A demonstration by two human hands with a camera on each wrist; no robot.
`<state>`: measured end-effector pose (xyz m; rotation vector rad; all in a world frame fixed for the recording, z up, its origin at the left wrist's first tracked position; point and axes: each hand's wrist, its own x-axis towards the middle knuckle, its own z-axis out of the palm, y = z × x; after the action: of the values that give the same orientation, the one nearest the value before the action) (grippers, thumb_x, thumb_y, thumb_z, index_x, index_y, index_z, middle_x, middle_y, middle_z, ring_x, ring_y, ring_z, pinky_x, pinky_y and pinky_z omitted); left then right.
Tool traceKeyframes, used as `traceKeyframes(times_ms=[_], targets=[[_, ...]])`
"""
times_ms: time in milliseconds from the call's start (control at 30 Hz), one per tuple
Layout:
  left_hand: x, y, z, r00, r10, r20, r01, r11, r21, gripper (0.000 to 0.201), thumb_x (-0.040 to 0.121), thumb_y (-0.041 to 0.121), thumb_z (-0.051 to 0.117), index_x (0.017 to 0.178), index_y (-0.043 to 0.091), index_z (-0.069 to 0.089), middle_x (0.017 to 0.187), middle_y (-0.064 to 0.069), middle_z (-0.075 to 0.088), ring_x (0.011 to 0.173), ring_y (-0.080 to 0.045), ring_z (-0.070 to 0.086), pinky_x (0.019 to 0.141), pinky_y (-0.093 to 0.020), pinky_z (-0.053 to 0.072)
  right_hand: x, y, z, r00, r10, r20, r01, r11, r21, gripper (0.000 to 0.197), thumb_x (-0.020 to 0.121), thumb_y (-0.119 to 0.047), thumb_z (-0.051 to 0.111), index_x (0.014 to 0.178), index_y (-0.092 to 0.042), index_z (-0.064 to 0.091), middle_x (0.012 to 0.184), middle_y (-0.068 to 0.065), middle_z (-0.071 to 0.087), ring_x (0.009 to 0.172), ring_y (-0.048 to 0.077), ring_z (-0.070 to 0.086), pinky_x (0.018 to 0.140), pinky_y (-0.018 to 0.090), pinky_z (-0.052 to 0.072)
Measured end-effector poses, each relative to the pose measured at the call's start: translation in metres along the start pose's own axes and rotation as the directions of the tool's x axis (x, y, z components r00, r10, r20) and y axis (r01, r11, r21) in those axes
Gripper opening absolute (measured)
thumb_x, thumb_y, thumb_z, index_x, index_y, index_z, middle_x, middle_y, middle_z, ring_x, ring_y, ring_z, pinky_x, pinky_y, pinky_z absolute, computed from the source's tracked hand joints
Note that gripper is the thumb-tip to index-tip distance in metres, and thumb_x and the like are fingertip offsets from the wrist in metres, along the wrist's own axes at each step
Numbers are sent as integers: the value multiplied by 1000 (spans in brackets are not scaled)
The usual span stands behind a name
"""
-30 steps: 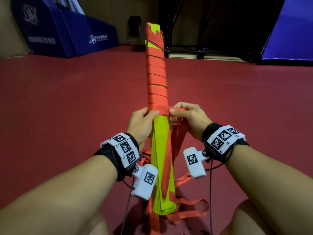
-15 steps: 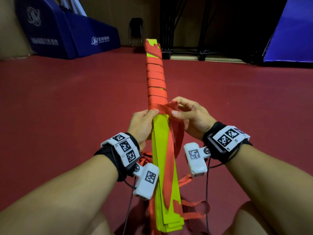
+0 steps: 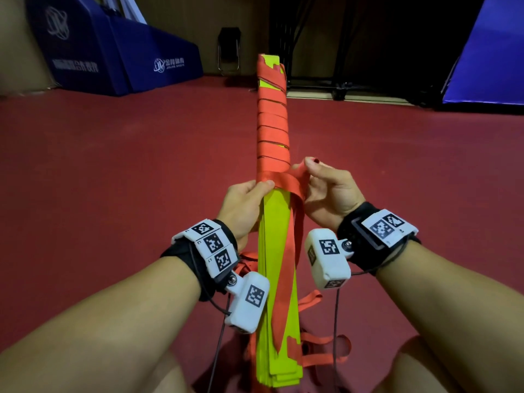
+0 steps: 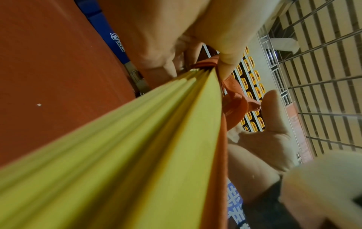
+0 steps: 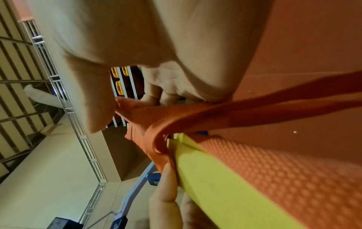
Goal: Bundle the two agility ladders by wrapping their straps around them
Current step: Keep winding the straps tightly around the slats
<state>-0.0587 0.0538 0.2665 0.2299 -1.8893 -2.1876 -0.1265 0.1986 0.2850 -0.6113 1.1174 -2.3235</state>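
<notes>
A stack of yellow-green ladder rungs (image 3: 276,222) points away from me, tilted up off the floor. Its far half is wound in tight turns of orange strap (image 3: 272,131). My left hand (image 3: 246,205) grips the stack just below the last turn, thumb on the strap (image 4: 213,62). My right hand (image 3: 320,188) pinches the strap (image 5: 149,113) at the stack's right edge, where it folds over. A loose strap length (image 3: 286,265) hangs down along the bare rungs (image 4: 137,139) toward me.
The red sports floor (image 3: 113,180) spreads all round. Blue padded mats (image 3: 113,52) stand at the back left and another blue mat (image 3: 490,58) at the back right. A dark metal frame (image 3: 326,52) stands behind the bundle. Loose strap loops (image 3: 323,350) lie on the floor between my knees.
The bundle has tipped lower and nearer. My right hand has brought the strap across the front and turned it up at the right edge. My left hand has kept its hold.
</notes>
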Motion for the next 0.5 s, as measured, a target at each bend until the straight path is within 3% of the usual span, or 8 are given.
traceKeyframes(times_ms=[67, 200, 267, 333, 400, 500], targets=[[0, 0, 1, 1000, 6, 11, -6, 1000, 2, 20, 102, 17, 57, 94, 5, 70, 81, -14, 65, 69, -20, 62, 58, -28, 52, 3, 1, -1, 999, 2, -40, 0, 998, 58, 21, 60, -17, 85, 68, -18, 65, 74, 2, 66, 74, 17, 60, 81, 29, 48], [0, 0, -2, 1000, 10, 18, -10, 1000, 11, 20, 102, 18, 57, 93, 5, 70, 76, -10, 65, 67, -19, 61, 60, -29, 51, 3, -1, -3, 993, 13, -119, -16, 999, -29, 26, 53, -7, 63, 76, -18, 56, 69, 2, 61, 61, 15, 49, 62, 29, 28], [-1, 2, -3, 1000, -1, 25, 1, 1000, -1, 21, 102, 18, 56, 89, 8, 70, 74, -8, 66, 65, -18, 62, 59, -29, 51, 2, -1, -4, 988, 6, -151, -26, 991, -129, 28, 50, -4, 53, 75, -16, 54, 73, 4, 58, 58, 16, 40, 59, 32, 18], [-1, 3, -4, 999, 0, 33, 1, 1000, -19, 23, 103, 16, 54, 92, 7, 73, 77, -8, 71, 67, -18, 65, 59, -29, 53, 1, 1, -4, 982, 15, -187, -54, 978, -202, 26, 57, 1, 45, 74, -17, 54, 76, 5, 60, 57, 15, 37, 57, 28, 28], [0, 3, -5, 999, 8, 38, -7, 1000, -20, 25, 103, 16, 54, 102, 0, 73, 90, -19, 74, 75, -24, 66, 64, -31, 55, 1, 3, -3, 976, 35, -214, -95, 956, -276, 30, 69, 7, 39, 76, -18, 53, 73, 4, 62, 54, 15, 44, 57, 28, 39], [1, 1, -6, 1000, -6, 8, 6, 1000, -9, 22, 102, 18, 55, 99, 2, 70, 89, -24, 66, 80, -31, 61, 62, -32, 52, 2, 4, -2, 965, 19, -261, -119, 921, -372, 38, 80, 11, 29, 85, -15, 57, 69, 5, 59, 48, 15, 50, 52, 26, 33]])
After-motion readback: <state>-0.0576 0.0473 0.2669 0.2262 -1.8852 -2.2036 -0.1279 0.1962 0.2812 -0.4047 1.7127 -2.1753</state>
